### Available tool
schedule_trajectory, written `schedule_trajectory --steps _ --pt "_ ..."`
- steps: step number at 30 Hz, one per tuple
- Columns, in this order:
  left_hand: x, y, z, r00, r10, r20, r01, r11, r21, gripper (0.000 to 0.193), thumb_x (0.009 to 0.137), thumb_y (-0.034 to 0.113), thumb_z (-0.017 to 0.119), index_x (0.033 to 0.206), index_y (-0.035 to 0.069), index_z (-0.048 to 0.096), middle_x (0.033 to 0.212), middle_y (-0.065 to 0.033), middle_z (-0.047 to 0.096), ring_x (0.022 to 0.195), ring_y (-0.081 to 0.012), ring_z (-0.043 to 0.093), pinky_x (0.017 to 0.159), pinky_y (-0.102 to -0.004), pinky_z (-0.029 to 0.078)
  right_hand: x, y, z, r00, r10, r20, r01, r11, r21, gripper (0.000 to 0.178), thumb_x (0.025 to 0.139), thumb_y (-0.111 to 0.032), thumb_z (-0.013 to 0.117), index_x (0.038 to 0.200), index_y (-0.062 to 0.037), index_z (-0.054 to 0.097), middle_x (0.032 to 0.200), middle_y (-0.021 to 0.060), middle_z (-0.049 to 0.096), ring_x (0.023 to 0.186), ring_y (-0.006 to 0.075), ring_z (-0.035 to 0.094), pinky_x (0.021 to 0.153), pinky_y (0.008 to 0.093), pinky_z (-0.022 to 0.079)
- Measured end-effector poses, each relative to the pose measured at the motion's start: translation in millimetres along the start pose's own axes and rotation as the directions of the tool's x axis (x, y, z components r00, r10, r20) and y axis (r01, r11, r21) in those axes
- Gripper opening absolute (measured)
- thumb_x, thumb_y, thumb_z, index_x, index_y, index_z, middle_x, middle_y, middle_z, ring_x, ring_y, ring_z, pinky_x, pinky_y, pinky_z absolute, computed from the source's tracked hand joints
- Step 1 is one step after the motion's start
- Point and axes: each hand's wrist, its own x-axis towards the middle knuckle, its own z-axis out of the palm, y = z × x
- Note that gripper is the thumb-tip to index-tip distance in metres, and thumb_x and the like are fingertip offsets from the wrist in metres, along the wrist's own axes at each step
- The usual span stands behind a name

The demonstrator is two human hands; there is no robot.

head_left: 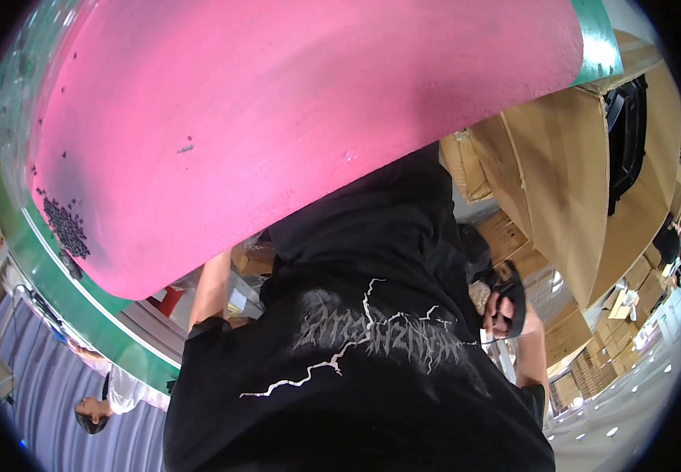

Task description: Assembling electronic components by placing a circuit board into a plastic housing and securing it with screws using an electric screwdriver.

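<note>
A pink mat (301, 134) spreads over the green work table (598, 47) in front of my body. Small black pellets (65, 228) lie piled at its left end, with a few scattered nearby. My right hand (499, 313) is at the right side of my black shirt, away from the mat. Its fingers are curled, and a black band (518, 297) wraps around it; whatever they grip is too small to make out. Of my left arm only the forearm (211, 289) shows, reaching to the mat's near edge. The left hand is hidden beyond that edge.
On the right stands a large open cardboard box (549, 157) with a black plastic part (627, 141) in it. More cartons (580, 389) are stacked behind. Another person (112, 401) is at the far lower left, beyond the green table edge.
</note>
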Motion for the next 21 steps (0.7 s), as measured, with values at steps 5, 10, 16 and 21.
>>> schedule_trajectory --steps 5,10,16,21 --pt "-21 11 32 0.726 0.244 -0.643 -0.298 0.954 0.025 0.021 0.086 0.016 0.062 0.103 0.005 0.068 0.093 -0.0132 0.068 0.089 -0.0283 0.065 0.08 -0.0401 0.051 3 -50 23 0.952 -0.305 0.012 0.299 0.925 -0.235 0.046 0.088 -0.038 0.069 0.088 0.0051 0.056 0.073 0.027 0.064 0.04 0.0124 0.048 0.036 0.024 0.032" --pt "-76 107 11 0.642 0.692 -0.331 -0.756 0.644 -0.12 0.036 0.073 0.006 0.077 0.108 0.004 0.067 0.104 -0.0109 0.065 0.098 -0.0268 0.061 0.083 -0.0346 0.05 -21 -92 51 0.793 -0.608 0.042 0.585 0.741 -0.33 0.04 0.084 -0.037 0.073 0.072 -0.0018 0.06 0.052 0.019 0.059 0.033 0.0167 0.05 0.028 0.0257 0.034" --pt "-57 108 22 0.626 0.741 -0.243 -0.755 0.654 0.048 0.039 0.069 0.006 0.075 0.107 0.005 0.065 0.103 -0.0076 0.063 0.092 -0.0287 0.059 0.08 -0.0381 0.05 -8 -136 89 0.492 -0.833 0.252 0.87 0.46 -0.177 0.035 0.094 -0.034 0.061 0.074 -0.0078 0.048 0.043 0.0081 0.056 0.029 0.0144 0.05 0.027 0.0217 0.037" --pt "-49 103 20 0.684 0.611 -0.399 -0.622 0.774 0.119 0.021 0.086 0.008 0.063 0.107 0.003 0.063 0.095 -0.0094 0.063 0.089 -0.0249 0.062 0.077 -0.0336 0.051 22 -160 122 0.292 -0.954 0.071 0.956 0.294 0.011 0.026 0.098 -0.037 0.051 0.083 -0.0179 0.042 0.045 -0.0031 0.047 0.025 0.0068 0.034 0.027 0.0183 0.032"
